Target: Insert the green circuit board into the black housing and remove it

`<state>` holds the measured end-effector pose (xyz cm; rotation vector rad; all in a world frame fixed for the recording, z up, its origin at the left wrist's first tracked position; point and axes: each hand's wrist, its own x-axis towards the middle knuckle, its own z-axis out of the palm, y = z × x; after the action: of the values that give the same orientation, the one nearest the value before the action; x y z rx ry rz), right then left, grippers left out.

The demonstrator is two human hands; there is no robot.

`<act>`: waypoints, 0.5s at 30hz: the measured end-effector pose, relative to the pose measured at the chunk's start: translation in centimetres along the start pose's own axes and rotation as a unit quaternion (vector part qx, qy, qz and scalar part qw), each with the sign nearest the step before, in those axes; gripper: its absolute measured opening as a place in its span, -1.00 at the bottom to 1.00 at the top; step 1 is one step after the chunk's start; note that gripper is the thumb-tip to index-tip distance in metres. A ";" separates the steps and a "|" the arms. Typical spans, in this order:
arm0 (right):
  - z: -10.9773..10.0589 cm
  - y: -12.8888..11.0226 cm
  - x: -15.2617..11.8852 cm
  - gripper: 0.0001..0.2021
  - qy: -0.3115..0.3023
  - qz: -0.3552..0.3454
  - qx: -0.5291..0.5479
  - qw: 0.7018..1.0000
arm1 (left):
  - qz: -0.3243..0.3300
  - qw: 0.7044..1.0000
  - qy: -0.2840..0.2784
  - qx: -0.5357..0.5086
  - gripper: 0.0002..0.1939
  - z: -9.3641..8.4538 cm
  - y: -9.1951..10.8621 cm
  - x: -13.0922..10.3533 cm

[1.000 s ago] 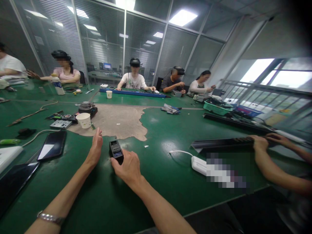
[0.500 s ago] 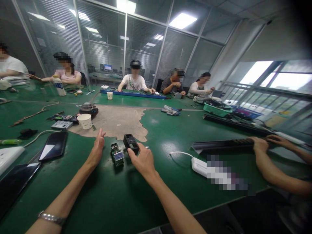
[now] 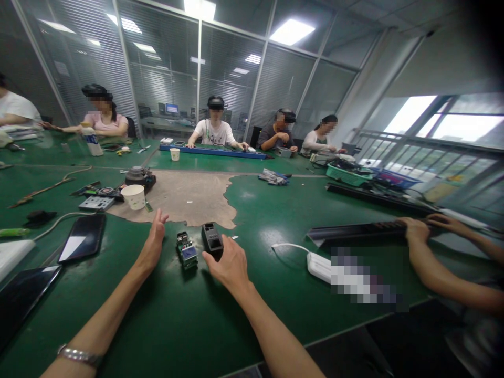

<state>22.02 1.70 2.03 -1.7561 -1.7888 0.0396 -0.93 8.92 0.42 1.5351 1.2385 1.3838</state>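
A small circuit board module (image 3: pixel 186 251) with a little screen lies on the green table (image 3: pixel 275 299). Just right of it is a black plastic housing (image 3: pixel 212 238) with openings in its top, apparently resting on the table. My right hand (image 3: pixel 229 260) is beside the housing's near right side, thumb and fingers apart, with nothing gripped. To the left of the board, my left hand (image 3: pixel 155 236) is held on edge with its fingers extended and holds nothing.
A paper cup (image 3: pixel 134 197) stands by loose electronic parts (image 3: pixel 98 203) at the left. Two dark phones or tablets (image 3: pixel 83 237) lie nearer. At right are a white power strip (image 3: pixel 319 266) and another person's hands (image 3: pixel 417 231) on a black rail. People sit across the table.
The black housing has gone from my right hand's grip to standing by itself beside the board. My right hand has opened. The view has shifted slightly.
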 end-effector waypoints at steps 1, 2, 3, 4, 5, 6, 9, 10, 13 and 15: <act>0.0 0.0 0.0 -0.46 0.001 0.004 0.004 1.000 | 0.003 1.000 0.000 -0.001 -0.25 0.0 -0.1 0.0; 0.0 0.0 -0.1 -0.42 0.003 0.007 0.008 1.000 | 0.006 1.000 0.000 -0.001 -0.25 0.0 -0.2 0.0; -0.1 0.0 -0.1 -0.40 0.003 0.008 0.012 1.000 | 0.008 1.000 0.001 0.000 -0.25 0.0 -0.3 0.1; -0.1 -0.1 -0.1 -0.40 0.003 0.008 0.015 1.000 | 0.009 1.000 0.003 0.000 -0.25 0.0 -0.5 0.1; -0.1 -0.2 -0.1 -0.42 0.002 0.007 0.017 1.000 | 0.011 1.000 0.006 0.000 -0.24 0.0 -0.7 0.2; -0.2 -0.2 -0.1 -0.45 -0.001 0.004 0.019 1.000 | 0.011 1.000 0.010 -0.001 -0.24 -0.1 -0.9 0.3; -0.2 -0.3 0.0 -0.62 -0.007 -0.002 0.027 1.000 | 0.008 1.000 0.020 -0.003 -0.24 -0.1 -1.2 0.5; -0.3 -0.3 0.1 -0.67 -0.006 -0.002 0.031 0.999 | 0.007 1.000 0.022 -0.005 -0.24 -0.1 -1.3 0.5; -0.8 -0.5 0.3 -0.76 0.000 -0.001 0.059 0.998 | 0.006 1.000 0.027 -0.014 -0.25 -0.1 -1.3 0.5; -1.4 -1.0 0.5 -0.77 0.002 -0.009 0.095 0.995 | 0.005 0.999 0.029 -0.019 -0.25 -0.1 -1.2 0.5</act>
<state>21.78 1.51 3.76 -1.6039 -1.7385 0.1922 -1.28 9.71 -0.58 1.4859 1.2343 1.4598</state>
